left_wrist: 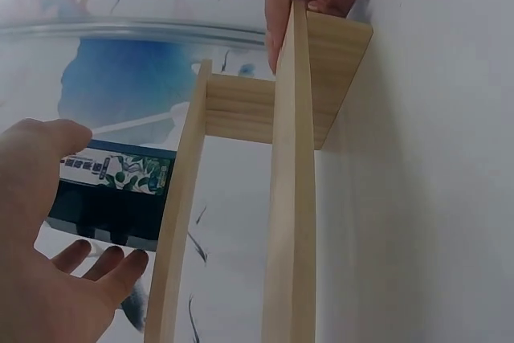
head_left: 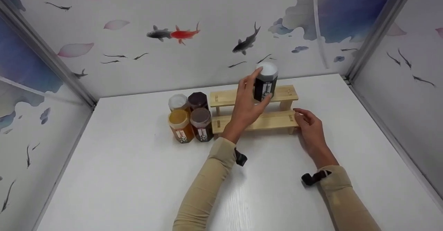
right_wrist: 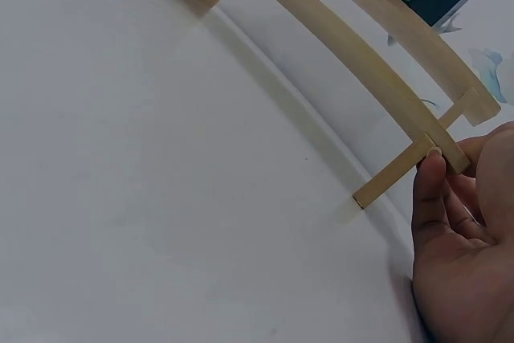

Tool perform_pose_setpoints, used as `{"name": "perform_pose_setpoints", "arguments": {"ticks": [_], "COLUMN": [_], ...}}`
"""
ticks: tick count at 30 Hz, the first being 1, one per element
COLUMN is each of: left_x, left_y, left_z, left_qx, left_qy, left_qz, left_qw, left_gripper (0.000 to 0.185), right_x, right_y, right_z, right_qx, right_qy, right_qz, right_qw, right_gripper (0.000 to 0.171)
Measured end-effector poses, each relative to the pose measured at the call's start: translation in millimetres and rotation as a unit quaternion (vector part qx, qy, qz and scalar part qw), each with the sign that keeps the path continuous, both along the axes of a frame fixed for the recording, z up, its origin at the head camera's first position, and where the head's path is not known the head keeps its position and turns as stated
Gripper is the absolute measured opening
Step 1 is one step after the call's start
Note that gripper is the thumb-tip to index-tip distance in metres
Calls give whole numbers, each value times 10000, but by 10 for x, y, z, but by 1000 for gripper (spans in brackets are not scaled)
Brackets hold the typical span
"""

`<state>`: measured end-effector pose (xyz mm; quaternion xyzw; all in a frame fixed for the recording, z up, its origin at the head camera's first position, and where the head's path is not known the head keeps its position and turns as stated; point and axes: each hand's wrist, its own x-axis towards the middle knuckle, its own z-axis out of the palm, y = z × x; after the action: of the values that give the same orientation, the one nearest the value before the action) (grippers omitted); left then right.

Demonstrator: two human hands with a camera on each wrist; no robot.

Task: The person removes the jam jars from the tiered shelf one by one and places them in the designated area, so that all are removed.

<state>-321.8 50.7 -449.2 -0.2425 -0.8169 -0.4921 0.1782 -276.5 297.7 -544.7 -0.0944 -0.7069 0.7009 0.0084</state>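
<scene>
In the head view my left hand (head_left: 245, 104) holds a dark jar (head_left: 265, 83) with a white lid and a printed label, at the upper board of a two-step wooden rack (head_left: 256, 122). In the left wrist view the thumb is on one side of the jar (left_wrist: 112, 190) and the other fingers are on the opposite side. The jar's base is close to the upper board; I cannot tell whether they touch. My right hand (head_left: 311, 129) pinches the right end of the rack's lower board, as the right wrist view of the hand (right_wrist: 462, 230) also shows.
Left of the rack stand several more jars: an amber one (head_left: 180, 127), a dark one (head_left: 201, 125), a pale-lidded one (head_left: 178, 101) and another dark one (head_left: 198, 100). The white table (head_left: 131, 175) ends against printed panels (head_left: 193, 61) behind and at both sides.
</scene>
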Motion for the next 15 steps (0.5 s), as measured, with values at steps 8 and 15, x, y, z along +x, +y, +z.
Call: {"name": "perform_pose_setpoints", "arguments": {"ticks": [8,15], "left_x": [-89,-90], "left_y": [149,178], "left_z": [-38,-81], "left_qx": [214,152], "left_qy": [56,340], "left_qz": [169,328], "left_qw": [9996,9988], "left_gripper": [78,78], "right_x": [-5,-19], "right_y": [-4,-17], "right_z": [0,-15], "right_qx": [-203,-349], "right_qy": [74,196], "right_qz": [-33,-138], "right_qw": [9998,9991], "right_gripper": [55,53]}}
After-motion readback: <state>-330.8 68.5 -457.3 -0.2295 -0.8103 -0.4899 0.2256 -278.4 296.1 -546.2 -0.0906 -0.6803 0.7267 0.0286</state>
